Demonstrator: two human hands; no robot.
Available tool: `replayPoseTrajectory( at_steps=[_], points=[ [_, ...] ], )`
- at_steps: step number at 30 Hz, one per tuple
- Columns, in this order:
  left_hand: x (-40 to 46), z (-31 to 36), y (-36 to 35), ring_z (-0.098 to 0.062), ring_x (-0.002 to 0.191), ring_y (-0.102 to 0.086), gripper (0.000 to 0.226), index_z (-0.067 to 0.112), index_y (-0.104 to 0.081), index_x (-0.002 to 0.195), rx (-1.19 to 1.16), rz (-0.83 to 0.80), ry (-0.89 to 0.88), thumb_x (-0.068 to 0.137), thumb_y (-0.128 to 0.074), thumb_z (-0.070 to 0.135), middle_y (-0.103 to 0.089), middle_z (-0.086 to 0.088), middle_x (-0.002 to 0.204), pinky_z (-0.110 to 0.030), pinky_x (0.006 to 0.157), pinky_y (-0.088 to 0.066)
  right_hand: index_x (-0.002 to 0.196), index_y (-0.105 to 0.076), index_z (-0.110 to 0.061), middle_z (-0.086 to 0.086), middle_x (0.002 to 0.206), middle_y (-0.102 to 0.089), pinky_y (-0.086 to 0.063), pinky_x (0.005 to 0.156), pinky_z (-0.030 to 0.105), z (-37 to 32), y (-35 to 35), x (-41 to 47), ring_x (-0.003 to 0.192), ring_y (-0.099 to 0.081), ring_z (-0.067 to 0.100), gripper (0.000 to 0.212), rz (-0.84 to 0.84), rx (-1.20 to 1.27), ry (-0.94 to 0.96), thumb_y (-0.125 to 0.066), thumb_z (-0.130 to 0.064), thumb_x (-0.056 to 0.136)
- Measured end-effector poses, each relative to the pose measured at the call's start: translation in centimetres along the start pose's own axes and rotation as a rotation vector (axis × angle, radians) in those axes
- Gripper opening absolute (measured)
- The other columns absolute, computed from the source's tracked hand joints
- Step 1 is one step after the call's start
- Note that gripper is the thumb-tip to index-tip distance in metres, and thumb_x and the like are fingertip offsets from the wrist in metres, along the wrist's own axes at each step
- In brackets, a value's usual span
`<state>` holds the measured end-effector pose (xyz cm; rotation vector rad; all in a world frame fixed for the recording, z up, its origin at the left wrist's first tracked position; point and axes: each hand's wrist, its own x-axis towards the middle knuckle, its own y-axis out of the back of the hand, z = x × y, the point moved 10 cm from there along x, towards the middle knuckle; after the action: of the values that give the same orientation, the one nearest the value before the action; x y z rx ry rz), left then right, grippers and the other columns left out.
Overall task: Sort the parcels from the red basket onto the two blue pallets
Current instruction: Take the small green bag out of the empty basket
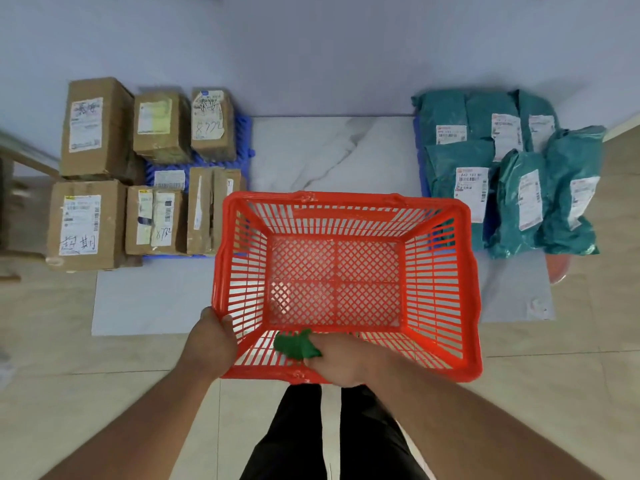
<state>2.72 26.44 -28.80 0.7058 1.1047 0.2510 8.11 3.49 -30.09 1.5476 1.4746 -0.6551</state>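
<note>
The red basket (446, 282) is in the middle of the view, tilted toward me, and no parcel shows inside it. My left hand (211, 344) grips the basket's near left corner. My right hand (341, 362) is at the near rim and grips a small green crumpled scrap (294, 344). Several brown cardboard boxes (93, 126) with labels stand on the left blue pallet (242, 129). Several teal plastic mailer bags (460, 161) lie on the right blue pallet (420, 161), which they mostly hide.
A white marble-patterned sheet (329, 150) covers the floor between the pallets and under the basket. Beige floor tiles surround it. A wooden piece of furniture (14, 188) sits at the far left edge. My legs in black trousers (298, 441) stand just behind the basket.
</note>
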Motion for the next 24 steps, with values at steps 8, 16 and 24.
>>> replayPoseTrajectory(
  at_steps=[8, 16, 24],
  points=[
    [-0.2, -0.3, 0.1, -0.030, 0.097, -0.076, 0.051, 0.017, -0.051, 0.135, 0.005, 0.029, 0.075, 0.100, -0.047, 0.055, -0.072, -0.006, 0.123, -0.046, 0.082, -0.061, 0.109, -0.070, -0.020, 0.006, 0.110, -0.072, -0.052, 0.086, 0.039, 9.4, 3.6, -4.4, 0.099, -0.066, 0.026, 0.034, -0.090, -0.183, -0.278, -0.038, -0.030, 0.103],
    [-0.6, 0.2, -0.2, -0.029, 0.102, -0.075, 0.047, 0.015, -0.051, 0.135, -0.012, -0.007, 0.070, 0.103, -0.045, 0.049, -0.071, -0.006, 0.126, -0.046, 0.088, -0.060, 0.133, -0.066, -0.019, 0.009, 0.133, -0.069, -0.047, 0.102, 0.034, 1.3, 2.7, -1.6, 0.119, -0.064, 0.026, 0.035, 0.069, 0.289, -0.111, -0.050, -0.035, 0.106],
    [-0.8, 11.9, 5.6, -0.029, 0.144, -0.045, 0.063, 0.029, -0.030, 0.156, 0.165, 0.315, -0.455, 0.100, -0.050, 0.051, -0.042, -0.003, 0.159, -0.056, 0.114, -0.042, 0.129, -0.055, -0.010, 0.017, 0.124, -0.072, -0.059, 0.094, 0.047, 10.4, 11.3, -1.7, 0.112, -0.072, 0.033, 0.023, 0.596, 1.594, -0.275, -0.052, -0.021, 0.109]
  ],
)
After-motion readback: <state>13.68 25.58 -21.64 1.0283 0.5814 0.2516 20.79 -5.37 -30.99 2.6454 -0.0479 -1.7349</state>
